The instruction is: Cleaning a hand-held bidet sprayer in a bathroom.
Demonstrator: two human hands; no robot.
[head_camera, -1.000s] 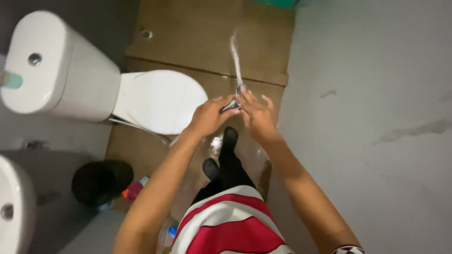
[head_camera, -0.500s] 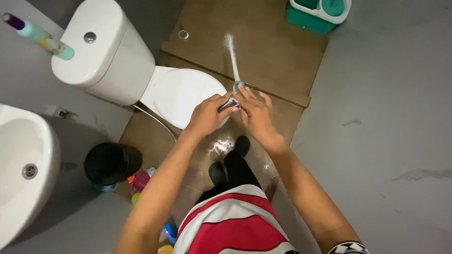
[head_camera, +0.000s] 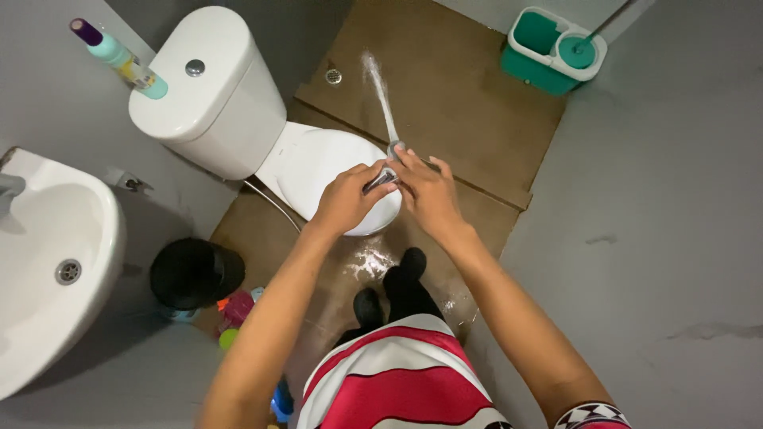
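head view, hands: left hand (head_camera: 343,200) stays clamped on the metal spray nozzle (head_camera: 383,176); right hand (head_camera: 429,191) fingers curled round its tip
head view, change: water jet (head_camera: 380,95) still runs; view has swung, mop bucket (head_camera: 551,49) now shows whole
head view, nozzle place: above toilet seat (head_camera: 326,171) edge

One slim bottle (head_camera: 119,58) stands at the upper left, beside the white toilet cistern (head_camera: 208,91) — pale teal body, purple cap, and a label band near its lower part in yellow and pale tones, too small to make out further. Low on the floor, beside the black bin (head_camera: 195,274), lie a few bright containers (head_camera: 238,310) — pink, green and blue — partly hidden, their labels not discernible. No signs or screens show.
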